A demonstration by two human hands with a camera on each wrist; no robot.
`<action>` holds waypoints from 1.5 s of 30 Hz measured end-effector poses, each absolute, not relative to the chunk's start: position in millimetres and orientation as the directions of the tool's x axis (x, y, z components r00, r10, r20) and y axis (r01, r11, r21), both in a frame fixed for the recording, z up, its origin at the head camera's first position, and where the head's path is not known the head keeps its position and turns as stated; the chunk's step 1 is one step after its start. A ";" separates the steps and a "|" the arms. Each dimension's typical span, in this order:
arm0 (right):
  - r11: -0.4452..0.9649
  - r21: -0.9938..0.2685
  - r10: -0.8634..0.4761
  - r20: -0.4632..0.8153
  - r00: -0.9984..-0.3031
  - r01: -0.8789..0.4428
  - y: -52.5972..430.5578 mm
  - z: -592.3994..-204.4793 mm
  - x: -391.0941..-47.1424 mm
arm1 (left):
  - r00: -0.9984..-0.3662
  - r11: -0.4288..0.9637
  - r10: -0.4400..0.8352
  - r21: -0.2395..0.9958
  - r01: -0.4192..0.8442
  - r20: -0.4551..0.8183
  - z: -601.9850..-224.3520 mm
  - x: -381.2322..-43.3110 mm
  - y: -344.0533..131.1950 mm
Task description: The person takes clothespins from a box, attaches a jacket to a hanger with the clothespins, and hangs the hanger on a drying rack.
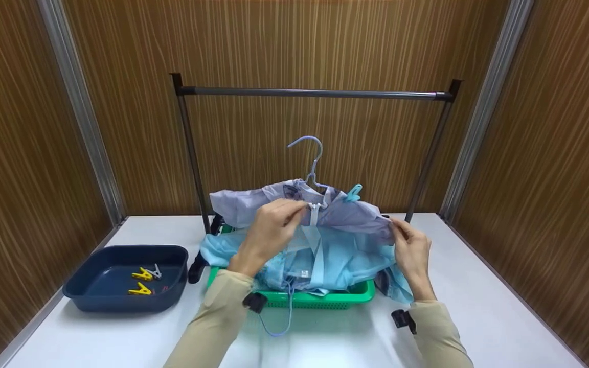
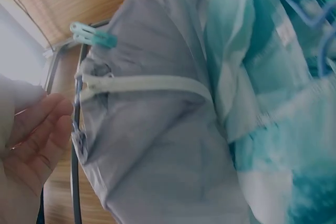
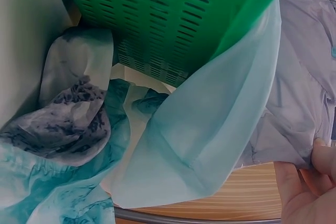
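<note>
A lilac zip-front garment [image 1: 348, 217] hangs on a lavender hanger [image 1: 315, 163], whose hook points up and free. Its white zip [image 2: 152, 83] runs down the front. My right hand [image 1: 413, 253] pinches the sleeve edge at the garment's right end. My left hand [image 1: 272, 227] is at the collar, thumb and fingertips drawn together close to the zip top; I cannot tell whether they grip anything. A turquoise clothespin [image 1: 354, 192] sits on the right shoulder. Below lies a light blue garment [image 1: 345, 255], heaped over a green basket [image 1: 320, 300].
A black rack with a grey bar [image 1: 304, 92] stands behind the basket. At left, a dark blue tub [image 1: 126, 306] holds several yellow and grey clips [image 1: 142, 274]. A second hanger's hook [image 1: 276, 335] hangs over the basket's front. Grey patterned cloth [image 3: 79, 108] spills beside it.
</note>
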State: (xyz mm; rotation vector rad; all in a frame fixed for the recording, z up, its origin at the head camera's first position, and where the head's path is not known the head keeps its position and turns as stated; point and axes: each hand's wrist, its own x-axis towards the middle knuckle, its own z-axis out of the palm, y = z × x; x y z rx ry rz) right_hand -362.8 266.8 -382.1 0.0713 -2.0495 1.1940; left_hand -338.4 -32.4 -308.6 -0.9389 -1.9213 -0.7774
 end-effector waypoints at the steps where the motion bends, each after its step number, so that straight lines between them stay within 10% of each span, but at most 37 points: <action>1: 0.563 -0.727 0.304 0.625 -0.719 -0.393 266.6 -382.1 -363.1 | -0.378 0.530 0.307 0.173 0.830 0.873 -310.8 -338.3 -37.2; 45: 0.578 -0.709 0.311 0.649 -0.695 -0.404 268.5 -382.0 -364.8 | -0.661 0.726 0.141 0.377 0.575 0.737 -379.0 -334.8 -193.2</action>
